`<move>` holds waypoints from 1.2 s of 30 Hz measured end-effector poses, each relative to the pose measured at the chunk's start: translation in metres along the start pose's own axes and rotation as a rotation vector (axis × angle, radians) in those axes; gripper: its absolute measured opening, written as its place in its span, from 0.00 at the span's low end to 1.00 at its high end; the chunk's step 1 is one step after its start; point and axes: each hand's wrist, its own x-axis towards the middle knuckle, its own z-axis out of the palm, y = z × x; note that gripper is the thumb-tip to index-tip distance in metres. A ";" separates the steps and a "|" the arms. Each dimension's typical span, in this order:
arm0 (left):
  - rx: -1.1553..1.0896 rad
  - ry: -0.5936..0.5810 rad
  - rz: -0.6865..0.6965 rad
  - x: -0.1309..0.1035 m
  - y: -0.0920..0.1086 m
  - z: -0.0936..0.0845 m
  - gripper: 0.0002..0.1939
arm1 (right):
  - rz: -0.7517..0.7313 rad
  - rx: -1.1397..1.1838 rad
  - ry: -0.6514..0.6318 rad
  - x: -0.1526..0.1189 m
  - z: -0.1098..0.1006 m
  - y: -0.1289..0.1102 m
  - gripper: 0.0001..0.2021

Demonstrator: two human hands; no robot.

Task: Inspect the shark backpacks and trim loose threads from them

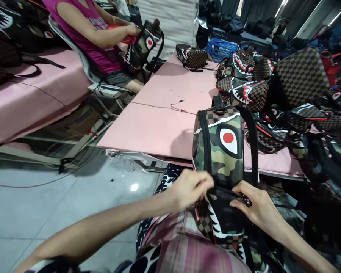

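Observation:
A small backpack (pixel 223 167) with camouflage, brown checks, a red-and-white eye and a jagged white-toothed mouth stands against the table edge, its lower part over my lap. My left hand (pixel 191 189), slightly blurred, is closed beside the bag's left front, at the dark zipper line. Whatever its fingers pinch is hidden. At the right side, my right hand (pixel 257 203) grips the bag's black fabric between thumb and fingers. A black shoulder strap (pixel 252 140) hangs above that hand.
The pink-topped table (pixel 159 125) carries a thin cord and a heap of similar bags (pixel 250 93) on the right. A blue basket (pixel 221 49) stands at the back. Across the table's left side, a seated person (pixel 102 38) handles another shark-face bag (pixel 146 45).

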 end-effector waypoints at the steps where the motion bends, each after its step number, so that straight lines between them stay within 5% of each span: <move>1: -0.172 -0.126 -0.207 -0.010 0.000 0.008 0.22 | -0.021 0.022 0.007 -0.002 0.002 -0.001 0.02; 4: -0.687 -0.310 -0.653 -0.017 -0.005 0.029 0.34 | -0.098 0.082 0.032 -0.009 0.012 -0.004 0.02; 8: -0.927 -0.245 -0.854 -0.001 -0.011 0.043 0.31 | -0.254 0.041 0.047 -0.016 0.029 -0.012 0.09; 11: -1.021 -0.178 -0.881 0.001 -0.012 0.048 0.19 | -0.333 -0.026 0.037 -0.018 0.035 -0.015 0.11; 17: -1.150 -0.129 -0.716 -0.013 -0.014 0.059 0.13 | -0.379 -0.140 0.016 -0.023 0.033 -0.007 0.20; 22: -1.076 -0.146 -0.697 -0.013 -0.003 0.056 0.13 | -0.360 -0.068 0.009 -0.029 0.032 0.003 0.16; 28: -0.771 -0.147 -0.837 -0.003 0.028 0.029 0.10 | -0.414 0.190 0.202 -0.013 0.027 0.012 0.09; 31: -0.608 -0.238 -0.804 0.003 0.029 0.021 0.18 | -0.347 0.301 0.243 -0.006 0.028 0.016 0.06; 34: -0.255 -0.331 -0.630 0.004 0.019 0.015 0.24 | -0.250 0.317 0.301 -0.007 0.032 0.019 0.04; 36: 0.140 -0.214 -0.305 0.002 0.012 0.013 0.21 | -0.224 0.291 0.325 -0.009 0.034 0.020 0.05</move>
